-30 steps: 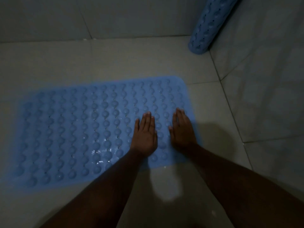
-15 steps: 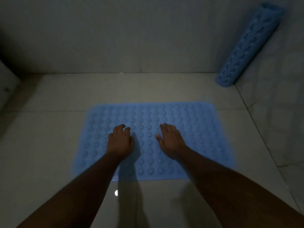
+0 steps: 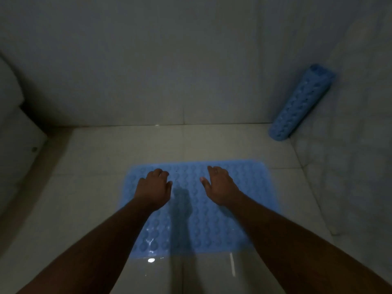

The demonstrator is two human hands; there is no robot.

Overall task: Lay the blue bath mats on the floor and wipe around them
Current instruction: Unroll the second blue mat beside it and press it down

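A blue bath mat (image 3: 212, 225) with rows of round bumps lies flat on the pale tiled floor, wet in spots near its front left edge. My left hand (image 3: 153, 188) hovers over its far left part, fingers curled down loosely and holding nothing. My right hand (image 3: 220, 186) is over the far middle of the mat, fingers spread, also with nothing in it. A second blue mat (image 3: 301, 106) is rolled into a tube and leans against the right wall in the far right corner.
Tiled walls close the space at the back and on the right (image 3: 350, 166). A white fixture (image 3: 19, 149) juts in at the left. The floor (image 3: 106, 149) shows glossy wet patches in front of the mat.
My view has risen and pulled back, so more wall shows. Both hands have lifted off the mat's surface and moved toward its far edge; the left fingers have curled.
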